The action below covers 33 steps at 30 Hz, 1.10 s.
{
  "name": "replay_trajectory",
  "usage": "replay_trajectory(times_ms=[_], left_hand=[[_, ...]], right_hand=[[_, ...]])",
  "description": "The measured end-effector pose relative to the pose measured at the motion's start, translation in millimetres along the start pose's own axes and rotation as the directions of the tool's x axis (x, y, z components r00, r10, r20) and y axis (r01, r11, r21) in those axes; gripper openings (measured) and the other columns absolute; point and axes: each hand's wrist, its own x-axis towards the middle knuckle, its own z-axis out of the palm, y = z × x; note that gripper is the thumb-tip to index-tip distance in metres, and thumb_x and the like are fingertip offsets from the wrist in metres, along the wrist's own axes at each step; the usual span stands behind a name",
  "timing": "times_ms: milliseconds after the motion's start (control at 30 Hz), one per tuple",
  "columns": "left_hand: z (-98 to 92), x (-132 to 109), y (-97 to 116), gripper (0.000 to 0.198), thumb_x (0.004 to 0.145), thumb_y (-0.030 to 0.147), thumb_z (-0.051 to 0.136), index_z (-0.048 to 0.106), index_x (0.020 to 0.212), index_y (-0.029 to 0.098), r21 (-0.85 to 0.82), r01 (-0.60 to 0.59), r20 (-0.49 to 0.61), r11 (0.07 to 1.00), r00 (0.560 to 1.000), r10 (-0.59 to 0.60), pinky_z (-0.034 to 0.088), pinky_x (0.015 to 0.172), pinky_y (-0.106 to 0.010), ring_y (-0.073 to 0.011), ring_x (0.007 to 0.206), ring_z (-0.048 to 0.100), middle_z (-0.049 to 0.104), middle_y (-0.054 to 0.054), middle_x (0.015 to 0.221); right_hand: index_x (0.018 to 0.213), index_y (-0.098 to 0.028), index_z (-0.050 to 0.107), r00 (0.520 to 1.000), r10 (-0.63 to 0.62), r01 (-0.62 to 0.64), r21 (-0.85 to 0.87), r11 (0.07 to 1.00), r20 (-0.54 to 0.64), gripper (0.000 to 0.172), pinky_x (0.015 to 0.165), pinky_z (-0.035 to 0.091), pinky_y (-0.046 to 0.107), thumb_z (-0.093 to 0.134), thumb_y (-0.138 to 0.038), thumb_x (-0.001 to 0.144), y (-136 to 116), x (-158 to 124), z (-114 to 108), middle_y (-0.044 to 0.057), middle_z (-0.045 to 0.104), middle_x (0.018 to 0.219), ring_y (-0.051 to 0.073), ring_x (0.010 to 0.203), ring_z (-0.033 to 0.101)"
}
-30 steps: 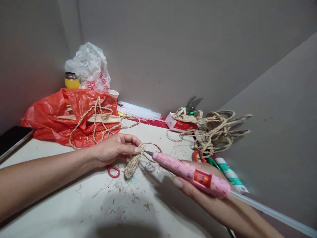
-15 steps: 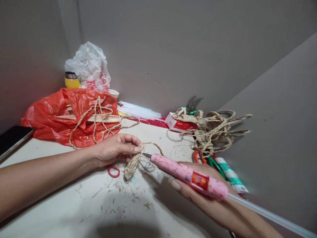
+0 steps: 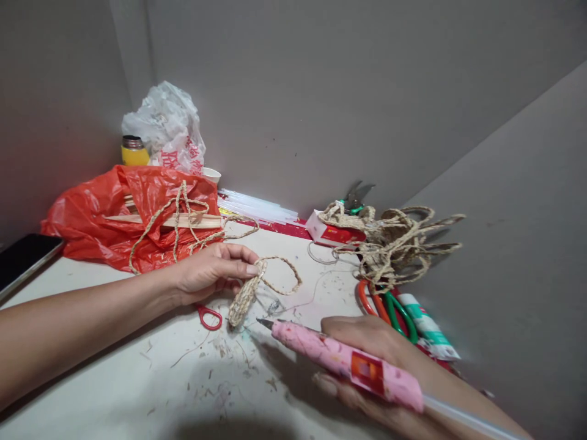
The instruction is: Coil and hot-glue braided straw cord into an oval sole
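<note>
Between thumb and fingers, my left hand [image 3: 224,269] pinches a small woven piece of braided straw cord [image 3: 244,300], held above the table. A loop of the same cord curls out to its right. My right hand [image 3: 362,348] grips a pink hot glue gun [image 3: 325,351] with a clear glue stick running out of its back end. The dark nozzle points left, below and apart from the straw piece. Part of the right hand is hidden behind the glue gun. A red scissor handle [image 3: 211,318] lies on the table under the left wrist.
A heap of braided straw cord [image 3: 398,244] lies at the right, beside orange scissor handles [image 3: 370,299], green handles [image 3: 401,316] and a tube [image 3: 428,327]. Glue sticks [image 3: 257,205] are at the back. A red plastic bag [image 3: 96,214] and a phone [image 3: 27,260] sit left.
The glue gun in my right hand has moved down and away from the straw piece; its nozzle was at the piece's top before. My left hand keeps its hold nearly in place.
</note>
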Motion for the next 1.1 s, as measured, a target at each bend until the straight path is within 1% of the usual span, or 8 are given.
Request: replay_trajectory(times_ms=[167,367,567,633,733,833,967,1100], left_hand=[[-0.4,-3.8,15.6,0.018,0.065,0.017,0.08,0.065,0.076,0.016,0.09,-0.179,-0.111,0.98,0.976,0.188,0.037,0.054,-0.018,-0.0049,0.054,0.049,0.061,0.005,0.064],[5.8,-16.5,32.9,0.014,0.069,0.018,0.076,0.065,0.076,0.015,0.313,-0.413,-0.178,0.855,0.859,0.481,0.042,0.06,-0.019,-0.006,0.061,0.053,0.062,0.005,0.069],[22.1,-33.0,38.9,0.015,0.069,0.02,0.073,0.061,0.076,0.015,0.375,-0.445,-0.194,0.813,0.82,0.538,0.042,0.055,-0.021,-0.0075,0.056,0.052,0.06,0.004,0.065],[26.0,-36.8,38.5,0.016,0.07,0.022,0.073,0.059,0.075,0.016,0.365,-0.452,-0.166,0.814,0.829,0.534,0.041,0.051,-0.021,-0.0072,0.052,0.049,0.058,0.005,0.063],[29.7,-41.5,36.5,0.015,0.072,0.022,0.071,0.058,0.077,0.017,0.346,-0.457,-0.107,0.82,0.849,0.518,0.039,0.049,-0.021,-0.0071,0.051,0.048,0.055,0.006,0.062],[34.1,-47.9,34.7,0.013,0.075,0.021,0.07,0.059,0.078,0.016,0.377,-0.467,-0.052,0.8,0.852,0.522,0.04,0.051,-0.021,-0.0074,0.054,0.048,0.056,0.005,0.065],[42.4,-58.7,34.4,0.012,0.075,0.021,0.069,0.058,0.076,0.015,0.393,-0.466,-0.016,0.793,0.859,0.512,0.038,0.052,-0.021,-0.0073,0.056,0.046,0.054,0.004,0.066],[47.3,-65.3,34.0,0.012,0.076,0.023,0.069,0.06,0.077,0.015,0.398,-0.447,0.004,0.801,0.874,0.486,0.039,0.054,-0.022,-0.0085,0.057,0.047,0.055,0.003,0.066]], right_hand=[[0.067,-0.021,0.046,0.956,0.146,-0.103,-0.178,0.979,0.253,0.03,0.051,0.035,0.024,0.051,-0.036,0.092,2.8,1.2,-12.9,-0.003,0.054,0.062,0.012,0.052,0.045],[0.078,-0.019,0.057,0.937,0.326,-0.233,-0.467,0.853,0.129,0.005,0.057,0.029,0.029,0.058,-0.022,0.081,27.5,10.8,5.5,0.006,0.066,0.077,0.022,0.067,0.06],[0.083,-0.019,0.067,0.93,0.349,-0.262,-0.458,0.85,0.115,0.02,0.06,0.041,0.03,0.067,-0.039,0.078,41.7,6.4,1.0,0.008,0.071,0.082,0.026,0.07,0.066],[0.093,-0.021,0.07,0.948,0.312,-0.265,-0.374,0.889,0.07,0.02,0.068,0.048,0.032,0.067,-0.035,0.079,36.2,3.2,-9.0,0.009,0.073,0.093,0.027,0.08,0.069],[0.114,-0.024,0.063,0.972,0.133,-0.173,-0.202,0.964,-0.196,0.027,0.079,0.053,0.034,0.058,-0.032,0.088,18.5,5.4,-22.6,0.01,0.07,0.114,0.025,0.097,0.067],[0.127,-0.026,0.054,0.886,-0.037,-0.038,-0.151,0.988,-0.462,0.035,0.084,0.054,0.034,0.055,-0.029,0.093,-4.7,18.7,-27.3,0.009,0.065,0.122,0.022,0.103,0.065],[0.134,-0.029,0.048,0.841,-0.161,0.121,-0.111,0.987,-0.516,0.044,0.094,0.051,0.036,0.057,-0.021,0.092,-26.8,42.8,-18.5,0.007,0.064,0.127,0.021,0.111,0.062],[0.119,-0.026,0.058,0.779,-0.263,0.308,-0.018,0.951,-0.57,0.035,0.086,0.054,0.029,0.058,-0.009,0.089,-34.8,58.3,-1.9,0.004,0.072,0.105,0.017,0.096,0.068]])
